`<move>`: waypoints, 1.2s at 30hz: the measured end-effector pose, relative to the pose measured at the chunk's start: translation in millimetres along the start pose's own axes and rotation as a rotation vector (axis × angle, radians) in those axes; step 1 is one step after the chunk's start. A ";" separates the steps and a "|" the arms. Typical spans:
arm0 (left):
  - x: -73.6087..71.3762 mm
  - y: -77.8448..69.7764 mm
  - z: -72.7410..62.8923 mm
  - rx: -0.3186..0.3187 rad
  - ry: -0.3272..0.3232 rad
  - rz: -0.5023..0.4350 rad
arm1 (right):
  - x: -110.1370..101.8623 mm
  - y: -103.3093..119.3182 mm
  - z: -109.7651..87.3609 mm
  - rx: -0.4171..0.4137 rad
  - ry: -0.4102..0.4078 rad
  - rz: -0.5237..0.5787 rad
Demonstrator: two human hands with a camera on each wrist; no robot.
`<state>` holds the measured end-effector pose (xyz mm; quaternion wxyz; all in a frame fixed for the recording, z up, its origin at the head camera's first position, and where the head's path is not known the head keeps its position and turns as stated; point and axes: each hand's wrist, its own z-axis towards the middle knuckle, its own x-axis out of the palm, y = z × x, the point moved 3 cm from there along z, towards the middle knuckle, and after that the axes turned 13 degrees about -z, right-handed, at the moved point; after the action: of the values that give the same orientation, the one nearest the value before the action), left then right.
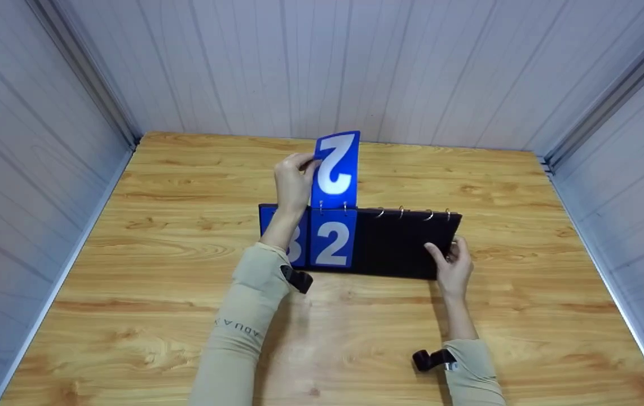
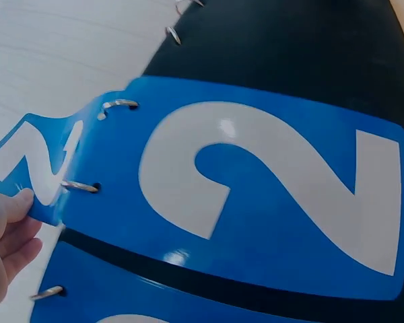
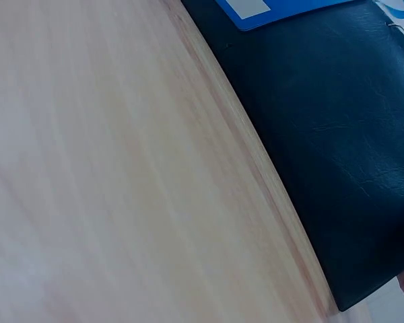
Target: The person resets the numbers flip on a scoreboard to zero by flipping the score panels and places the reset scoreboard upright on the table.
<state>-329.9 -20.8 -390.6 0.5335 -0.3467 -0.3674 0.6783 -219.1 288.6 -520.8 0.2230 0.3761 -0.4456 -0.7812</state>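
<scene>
A black flip scoreboard (image 1: 395, 242) with metal rings along its top edge stands on the table. My left hand (image 1: 295, 179) pinches the left edge of a blue number card (image 1: 352, 169), raised above the rings and showing an upside-down white 2. Below it hangs another blue card (image 2: 269, 182) with a white 2. Farther left, a blue card (image 1: 298, 254) reading 3 is partly covered by my left forearm. At the board's right end, my right hand (image 1: 454, 269) grips the side edge, thumb on the front. Only a bit of that hand shows in the right wrist view.
The wood-grain table (image 1: 158, 270) surrounds the board on every side. Pale panelled walls (image 1: 311, 67) rise behind it and at both sides. Bare metal rings (image 1: 401, 212) stick up above the board's black right half. Each wrist carries a small black camera (image 1: 298, 279).
</scene>
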 end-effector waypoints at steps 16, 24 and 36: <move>7.5 14.2 9.0 -0.304 0.144 0.322 | -1.6 0.4 0.7 0.014 0.010 -0.004; 2.2 12.7 9.2 -0.274 0.160 0.317 | -0.5 -0.2 2.0 0.016 0.014 0.020; -13.1 -6.6 -29.7 0.071 -0.042 0.151 | 0.5 1.1 3.2 0.024 0.022 0.014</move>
<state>-298.7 -28.8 -398.4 0.4851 -0.3400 -0.3273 0.7362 -221.9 289.3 -519.0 0.2287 0.3841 -0.4552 -0.7701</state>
